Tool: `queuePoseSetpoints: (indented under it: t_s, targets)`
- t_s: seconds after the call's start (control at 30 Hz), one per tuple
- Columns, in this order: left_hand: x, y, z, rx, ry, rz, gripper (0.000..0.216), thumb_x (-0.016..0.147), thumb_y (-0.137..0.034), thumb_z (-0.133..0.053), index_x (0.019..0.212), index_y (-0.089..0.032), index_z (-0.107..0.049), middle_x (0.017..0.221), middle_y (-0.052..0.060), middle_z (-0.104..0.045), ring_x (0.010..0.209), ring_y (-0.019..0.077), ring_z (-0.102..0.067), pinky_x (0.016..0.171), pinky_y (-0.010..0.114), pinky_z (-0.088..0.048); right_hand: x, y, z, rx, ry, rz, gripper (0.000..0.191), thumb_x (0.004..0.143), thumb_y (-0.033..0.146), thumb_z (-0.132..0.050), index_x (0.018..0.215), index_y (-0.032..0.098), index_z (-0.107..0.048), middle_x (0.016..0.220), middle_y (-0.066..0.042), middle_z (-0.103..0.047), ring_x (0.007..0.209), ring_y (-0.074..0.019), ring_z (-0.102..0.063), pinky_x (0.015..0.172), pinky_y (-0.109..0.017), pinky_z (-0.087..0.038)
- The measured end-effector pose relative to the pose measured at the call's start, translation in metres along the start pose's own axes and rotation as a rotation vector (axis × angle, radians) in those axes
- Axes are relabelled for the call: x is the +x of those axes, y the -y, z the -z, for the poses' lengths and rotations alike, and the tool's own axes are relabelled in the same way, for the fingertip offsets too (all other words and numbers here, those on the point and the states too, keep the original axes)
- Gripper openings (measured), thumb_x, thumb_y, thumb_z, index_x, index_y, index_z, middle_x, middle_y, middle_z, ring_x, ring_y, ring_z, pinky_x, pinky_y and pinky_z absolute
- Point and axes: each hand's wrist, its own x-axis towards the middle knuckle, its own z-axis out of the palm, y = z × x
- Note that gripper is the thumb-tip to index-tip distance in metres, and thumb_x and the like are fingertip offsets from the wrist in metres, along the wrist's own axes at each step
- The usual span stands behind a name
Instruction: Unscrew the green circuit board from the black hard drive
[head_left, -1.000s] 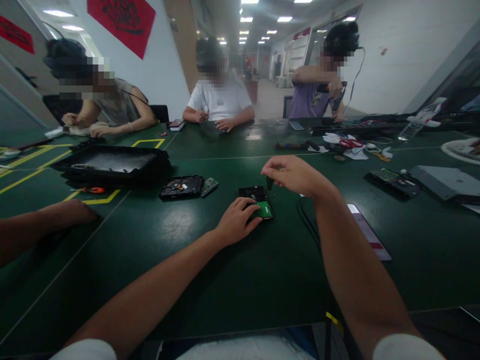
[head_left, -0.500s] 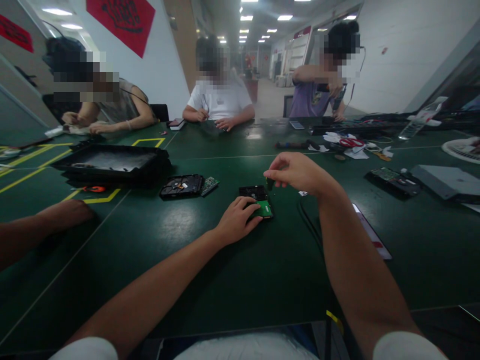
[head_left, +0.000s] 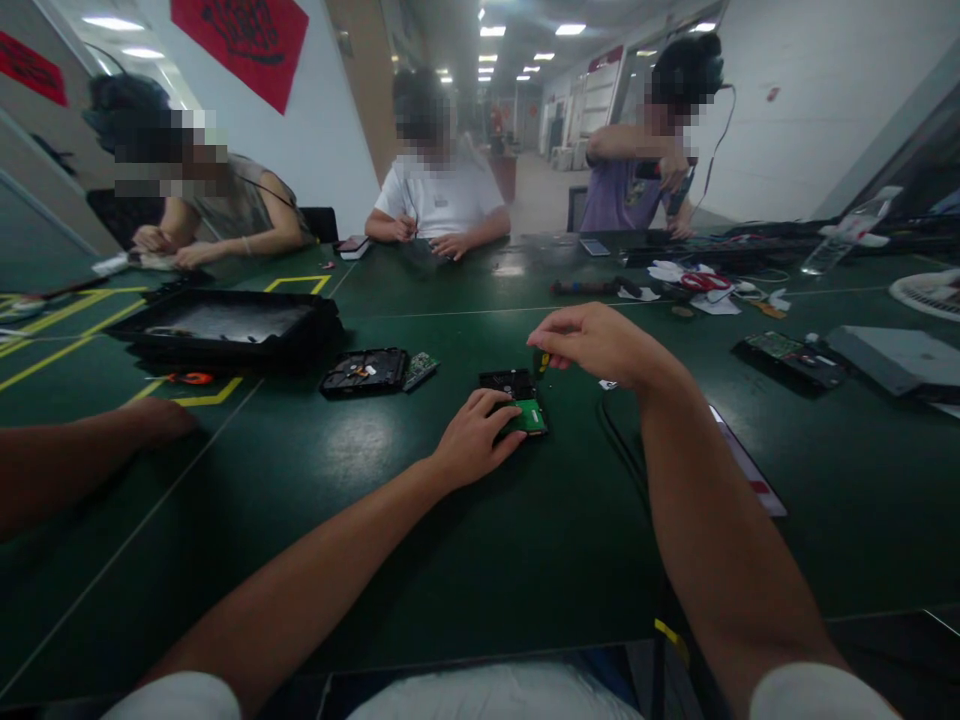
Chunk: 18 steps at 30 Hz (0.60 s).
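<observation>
A small black hard drive with a green circuit board lies on the green table in front of me. My left hand rests on its near edge, fingers curled down onto it. My right hand hovers just right of and above the drive, fingers pinched round the handle of a small screwdriver that points down at the drive.
A second opened drive with a loose board lies to the left, beside a black tray. Another person's forearm lies at far left. A cable and a white strip sit right of my arm. Three people sit across the table.
My right hand has shifted slightly and turned the screwdriver; a bit of yellow and red on the tool now shows. My left hand stays on the drive.
</observation>
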Motion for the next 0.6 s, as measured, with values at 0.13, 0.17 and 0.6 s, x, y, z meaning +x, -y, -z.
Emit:
queuePoseSetpoints:
  t_s: [0.13, 0.17, 0.6]
  targets:
    - [0.0010, -0.0024, 0.0009, 0.029, 0.028, 0.010, 0.035, 0.104, -0.041, -0.060, 0.132, -0.022, -0.066, 0.147, 0.014, -0.059, 0.144, 0.0340, -0.047, 0.120, 0.060, -0.046, -0.0017, 0.0026, 0.0006, -0.012, 0.007, -0.020, 0.018, 0.096, 0.033, -0.072, 0.091, 0.018, -0.078, 0.074, -0.004, -0.076, 0.060, -0.0140, -0.067, 0.057, -0.024, -0.052]
    - [0.0012, -0.0027, 0.0008, 0.034, 0.041, 0.014, 0.035, 0.104, -0.041, -0.059, 0.132, -0.022, -0.065, 0.150, 0.014, -0.058, 0.146, 0.0340, -0.046, 0.121, 0.060, -0.045, -0.0022, 0.0033, 0.0004, -0.004, 0.004, -0.033, 0.018, 0.097, 0.033, -0.071, 0.092, 0.017, -0.077, 0.073, -0.004, -0.076, 0.059, -0.0141, -0.068, 0.056, -0.024, -0.052]
    - [0.0014, -0.0011, 0.0013, 0.050, 0.076, 0.008, 0.036, 0.106, -0.043, -0.056, 0.133, -0.020, -0.063, 0.146, 0.015, -0.060, 0.141, 0.0325, -0.050, 0.119, 0.057, -0.046, 0.0010, 0.0010, -0.0008, -0.074, -0.045, -0.059, 0.011, 0.097, 0.025, -0.068, 0.095, 0.018, -0.076, 0.075, -0.003, -0.076, 0.061, -0.0146, -0.069, 0.058, -0.024, -0.050]
